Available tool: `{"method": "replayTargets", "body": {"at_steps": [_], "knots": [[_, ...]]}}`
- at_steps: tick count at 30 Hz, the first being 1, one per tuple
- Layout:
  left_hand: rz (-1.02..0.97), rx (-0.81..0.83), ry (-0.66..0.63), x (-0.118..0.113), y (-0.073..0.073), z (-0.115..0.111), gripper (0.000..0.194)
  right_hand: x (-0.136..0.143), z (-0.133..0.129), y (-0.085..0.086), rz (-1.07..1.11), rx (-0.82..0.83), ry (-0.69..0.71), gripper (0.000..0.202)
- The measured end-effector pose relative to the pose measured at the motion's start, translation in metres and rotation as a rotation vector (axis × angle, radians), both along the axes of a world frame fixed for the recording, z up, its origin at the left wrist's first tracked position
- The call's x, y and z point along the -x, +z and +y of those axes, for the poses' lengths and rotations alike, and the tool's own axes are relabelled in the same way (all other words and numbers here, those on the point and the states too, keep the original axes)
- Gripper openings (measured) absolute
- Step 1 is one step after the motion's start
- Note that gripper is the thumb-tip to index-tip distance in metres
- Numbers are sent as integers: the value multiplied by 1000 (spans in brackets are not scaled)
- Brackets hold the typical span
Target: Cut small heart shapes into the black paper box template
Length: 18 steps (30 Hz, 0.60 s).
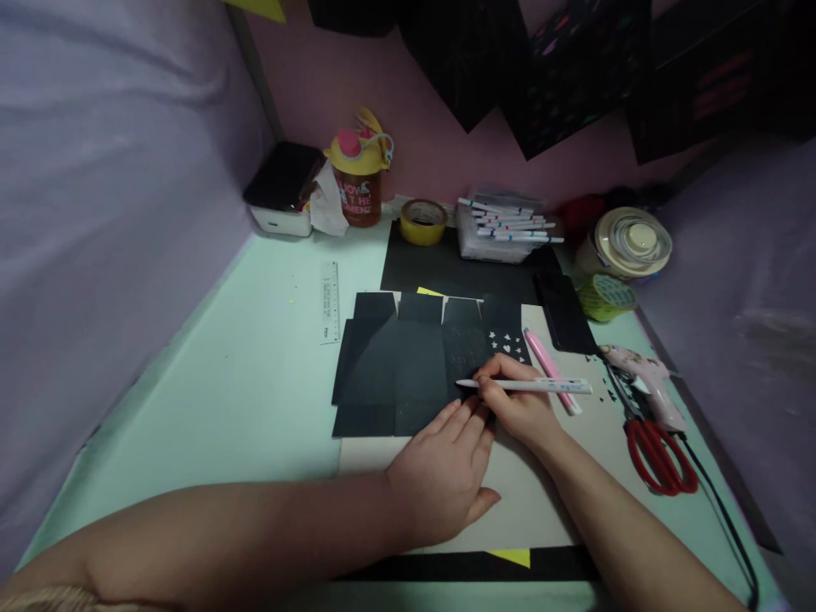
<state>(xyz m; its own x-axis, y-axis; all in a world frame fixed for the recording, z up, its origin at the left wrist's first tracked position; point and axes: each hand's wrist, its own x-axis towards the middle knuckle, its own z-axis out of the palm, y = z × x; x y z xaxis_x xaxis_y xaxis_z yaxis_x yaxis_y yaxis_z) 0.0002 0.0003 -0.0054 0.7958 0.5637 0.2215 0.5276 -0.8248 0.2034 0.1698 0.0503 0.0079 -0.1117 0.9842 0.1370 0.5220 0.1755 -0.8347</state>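
Note:
A black card cut into flaps [408, 361] lies flat on a pale board [414, 523]. Small star and heart cut-outs show light on its right panel. My left hand [446, 467] rests flat on the card's lower edge, fingers stretched out and thumb apart. In my right hand [519, 404] is a white pen [548, 386], pinched between thumb and fingers. Its tip points left and sits at the black card; whether it touches, I cannot tell. Just right of that hand lies a pink and white pen-shaped tool [541, 353].
Red-handled scissors [660, 459] and a pink glue gun [654, 382] with its cord lie at right, near a black phone-like slab [564, 314]. A clear ruler [330, 302] lies left. Behind stand yellow tape [423, 223], a box of markers [503, 229] and a drink jug [360, 187].

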Motion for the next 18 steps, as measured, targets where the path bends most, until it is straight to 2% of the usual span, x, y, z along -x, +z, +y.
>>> {"method": "replayTargets", "body": {"at_steps": [13, 18], "knots": [[-8, -6, 1, 0, 1, -1, 71, 0, 0, 0, -20, -6, 33, 12], [-10, 2, 3, -1, 1, 1, 69, 1, 0, 0, -28, -37, -13, 14]]}}
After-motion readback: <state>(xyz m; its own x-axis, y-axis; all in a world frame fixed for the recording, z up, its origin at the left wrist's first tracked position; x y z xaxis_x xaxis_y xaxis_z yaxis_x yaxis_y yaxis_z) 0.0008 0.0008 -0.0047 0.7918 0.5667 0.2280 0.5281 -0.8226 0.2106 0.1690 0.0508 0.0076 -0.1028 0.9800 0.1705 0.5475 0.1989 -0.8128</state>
